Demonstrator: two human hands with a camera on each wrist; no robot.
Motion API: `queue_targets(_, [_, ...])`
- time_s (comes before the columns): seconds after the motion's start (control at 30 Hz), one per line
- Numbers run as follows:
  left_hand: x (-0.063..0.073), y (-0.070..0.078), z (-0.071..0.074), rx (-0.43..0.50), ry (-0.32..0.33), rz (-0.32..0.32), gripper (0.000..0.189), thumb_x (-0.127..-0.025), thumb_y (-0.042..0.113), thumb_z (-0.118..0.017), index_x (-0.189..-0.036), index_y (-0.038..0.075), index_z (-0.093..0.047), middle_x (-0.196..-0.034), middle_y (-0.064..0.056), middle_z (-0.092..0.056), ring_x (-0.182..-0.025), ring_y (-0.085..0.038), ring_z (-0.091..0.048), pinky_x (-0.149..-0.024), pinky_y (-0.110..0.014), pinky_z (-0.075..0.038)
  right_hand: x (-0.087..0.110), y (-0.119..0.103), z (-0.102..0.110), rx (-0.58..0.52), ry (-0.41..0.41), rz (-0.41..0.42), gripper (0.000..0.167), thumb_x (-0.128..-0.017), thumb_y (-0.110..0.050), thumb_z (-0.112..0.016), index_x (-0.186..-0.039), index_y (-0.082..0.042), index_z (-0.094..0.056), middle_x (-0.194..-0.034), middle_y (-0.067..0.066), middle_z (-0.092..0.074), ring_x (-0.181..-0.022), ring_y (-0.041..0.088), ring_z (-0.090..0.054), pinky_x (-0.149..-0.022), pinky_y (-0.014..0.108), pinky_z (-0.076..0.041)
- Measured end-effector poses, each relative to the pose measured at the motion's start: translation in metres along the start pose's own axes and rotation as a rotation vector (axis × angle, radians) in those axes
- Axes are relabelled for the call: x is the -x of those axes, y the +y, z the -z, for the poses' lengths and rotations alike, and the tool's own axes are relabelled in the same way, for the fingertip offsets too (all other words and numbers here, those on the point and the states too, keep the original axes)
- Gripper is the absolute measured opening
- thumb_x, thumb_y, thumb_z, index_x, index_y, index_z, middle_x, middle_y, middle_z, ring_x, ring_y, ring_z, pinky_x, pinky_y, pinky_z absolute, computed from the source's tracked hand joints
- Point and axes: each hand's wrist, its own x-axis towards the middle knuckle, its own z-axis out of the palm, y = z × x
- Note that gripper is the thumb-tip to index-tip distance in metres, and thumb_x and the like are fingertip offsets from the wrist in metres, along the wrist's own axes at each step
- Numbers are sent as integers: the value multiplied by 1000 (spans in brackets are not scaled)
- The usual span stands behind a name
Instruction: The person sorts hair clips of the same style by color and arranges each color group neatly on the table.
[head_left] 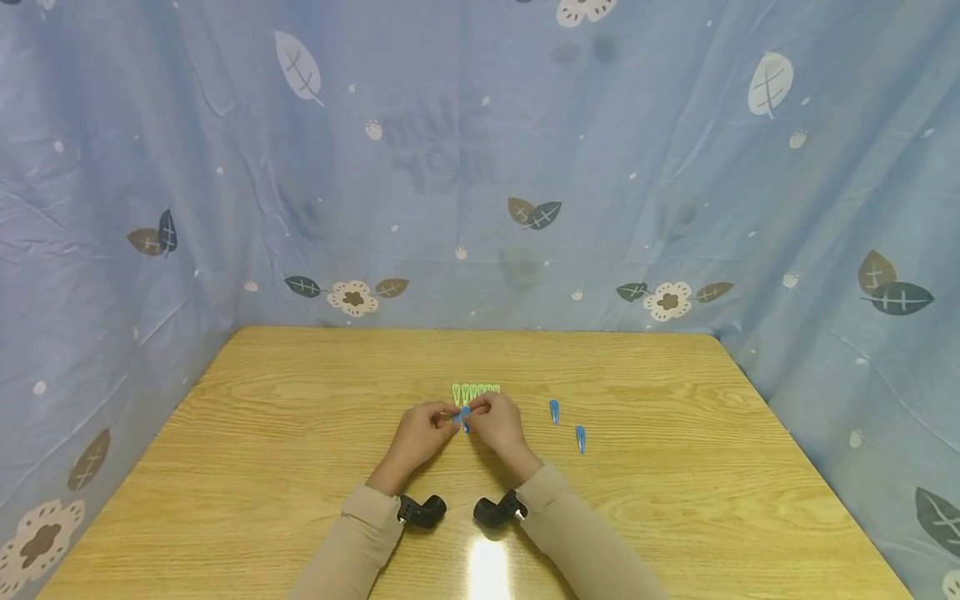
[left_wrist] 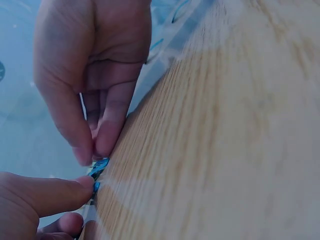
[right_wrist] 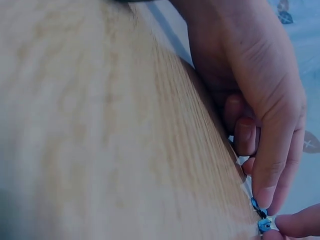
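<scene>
Just below a row of light green snap hair clips (head_left: 465, 392), two blue snap hair clips lie side by side between the hands. The left hand (head_left: 422, 432) has thumb and index finger at the two ends of the left blue clip (head_left: 456, 419), pinching it at the tabletop. Close against it, the right hand (head_left: 498, 422) pinches the other blue clip (head_left: 466, 414) between thumb and fingers. In the right wrist view, blue clips (right_wrist: 264, 225) show between the fingertips of both hands. Fingers partly hide both clips.
Two more blue hair clips, a nearer one (head_left: 581, 439) and a farther one (head_left: 554, 412), lie apart to the right of the right hand. The wooden table (head_left: 300, 375) ends at a blue patterned curtain (head_left: 450, 225) behind and at both sides.
</scene>
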Motion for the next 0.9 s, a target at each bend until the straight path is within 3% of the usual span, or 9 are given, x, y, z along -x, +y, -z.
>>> queue_targets(0.2, [0,-1,1,-12,-10,8,21,-84,9,-73,-105,8,-73,-64,3,-50,-55,-10,-41,-52,-24,-36,4,4,4,-117,-22,-41,18,-82,-1,-66,-99,5,-67,-81,9,-64,-66,15,-61,-60,27,-50])
queue_targets(0.37, [1,0,0,-23,-15,17,22,-85,11,-73,-107,9,-73,-66,3,-52,-57,-11,-43,-53,-25,-37,8,8,15,-148,-42,-35,21,-84,-3,-65,-104,6,-66,-87,11,-65,-70,18,-64,-63,29,-52])
queue_targets(0.63, [1,3,-2,-11,-19,22,22,-85,11,-73,-107,8,-73,-68,2,-53,-59,-12,-45,-54,-25,-38,14,22,48,-165,-49,56,24,-87,-2,-67,-109,8,-64,-97,14,-66,-89,25,-63,-78,33,-53])
queue_targets(0.9, [3,2,0,-13,-13,31,24,-84,11,-73,-108,9,-73,-71,3,-54,-62,-13,-45,-56,-26,-39,22,37,83,-152,-8,25,29,-89,-5,-67,-115,6,-62,-111,18,-64,-101,29,-61,-85,34,-51])
